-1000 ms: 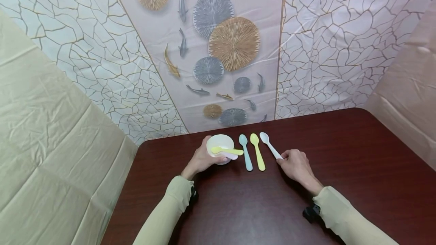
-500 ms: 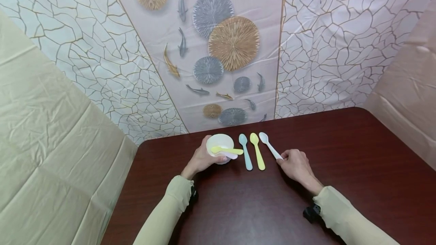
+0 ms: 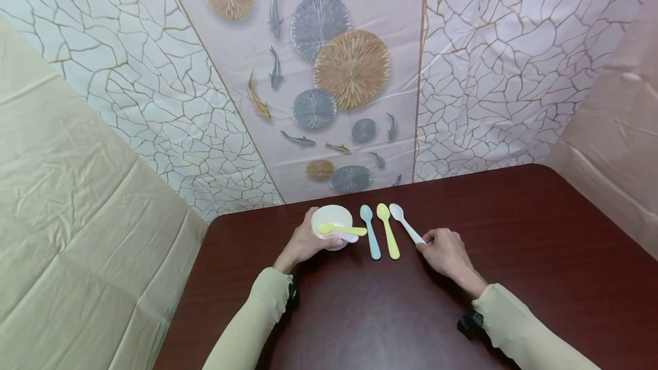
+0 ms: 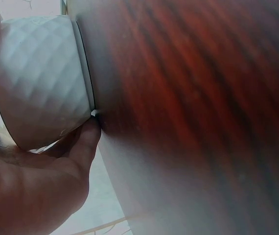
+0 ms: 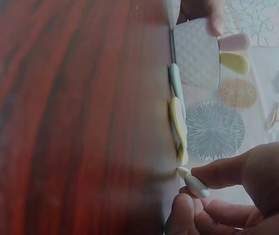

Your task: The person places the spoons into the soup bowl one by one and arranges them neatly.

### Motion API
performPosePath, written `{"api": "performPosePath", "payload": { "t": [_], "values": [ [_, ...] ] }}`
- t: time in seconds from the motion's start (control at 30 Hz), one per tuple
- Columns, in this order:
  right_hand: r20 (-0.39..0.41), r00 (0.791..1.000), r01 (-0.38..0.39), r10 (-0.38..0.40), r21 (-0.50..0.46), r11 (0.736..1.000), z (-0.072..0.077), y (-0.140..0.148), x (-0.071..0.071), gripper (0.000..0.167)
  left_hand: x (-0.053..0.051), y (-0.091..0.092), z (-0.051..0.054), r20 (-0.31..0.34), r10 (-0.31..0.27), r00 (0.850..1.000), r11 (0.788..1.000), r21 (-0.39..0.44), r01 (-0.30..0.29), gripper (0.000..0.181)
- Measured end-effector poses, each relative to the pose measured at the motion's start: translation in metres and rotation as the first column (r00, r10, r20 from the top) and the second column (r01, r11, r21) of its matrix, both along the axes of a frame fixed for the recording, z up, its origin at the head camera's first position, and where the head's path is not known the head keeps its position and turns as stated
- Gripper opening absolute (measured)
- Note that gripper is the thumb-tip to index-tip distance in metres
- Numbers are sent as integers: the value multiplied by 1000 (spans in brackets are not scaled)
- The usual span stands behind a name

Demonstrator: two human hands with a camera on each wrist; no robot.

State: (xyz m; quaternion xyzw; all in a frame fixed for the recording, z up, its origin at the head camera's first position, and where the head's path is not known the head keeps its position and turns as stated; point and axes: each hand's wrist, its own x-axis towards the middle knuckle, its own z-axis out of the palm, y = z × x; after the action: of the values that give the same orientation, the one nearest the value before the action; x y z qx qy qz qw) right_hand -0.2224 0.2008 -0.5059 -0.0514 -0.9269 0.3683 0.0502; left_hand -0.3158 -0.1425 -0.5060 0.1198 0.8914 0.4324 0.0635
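Left hand (image 3: 303, 242) grips a white bowl (image 3: 331, 214), right hand (image 3: 446, 250) pinches a white spoon (image 3: 409, 228)
Both are by the table's (image 3: 360, 313) far edge, a blue spoon (image 3: 371, 235) and a yellow spoon (image 3: 389, 234) between

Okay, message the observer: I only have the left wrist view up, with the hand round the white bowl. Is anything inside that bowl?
Observer: Yes, a yellow spoon and a pale pinkish spoon are in the bowl, their handles sticking out over the rim.
Operator: What's the right hand doing?
Observer: In the head view, it holds a white spoon by its handle.
Operator: Anything between that spoon and the bowl?
Observer: Two more lie side by side on the dark table: a light blue spoon nearer the bowl, then a second yellow spoon.
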Motion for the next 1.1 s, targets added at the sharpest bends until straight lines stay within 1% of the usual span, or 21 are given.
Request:
{"api": "performPosePath", "payload": {
  "t": [0.17,0.47,0.73,1.1],
  "values": [
    [-1,1000,-1,1,5,1000,3,0,3,15,0,0,-1,-3,1,1000,1000,-4,-1,111],
    [-22,1000,13,-13,-12,1000,3,2,6,15,-1,0,-2,-4,2,1000,1000,-2,-2,113],
    [-27,999,29,-30,-36,999,10,5,10,15,-1,0,-1,-16,-3,1000,1000,2,3,111],
    [-20,999,47,-49,-66,997,16,6,16,17,1,1,2,-8,2,1000,1000,8,-2,108]
  ]
}}
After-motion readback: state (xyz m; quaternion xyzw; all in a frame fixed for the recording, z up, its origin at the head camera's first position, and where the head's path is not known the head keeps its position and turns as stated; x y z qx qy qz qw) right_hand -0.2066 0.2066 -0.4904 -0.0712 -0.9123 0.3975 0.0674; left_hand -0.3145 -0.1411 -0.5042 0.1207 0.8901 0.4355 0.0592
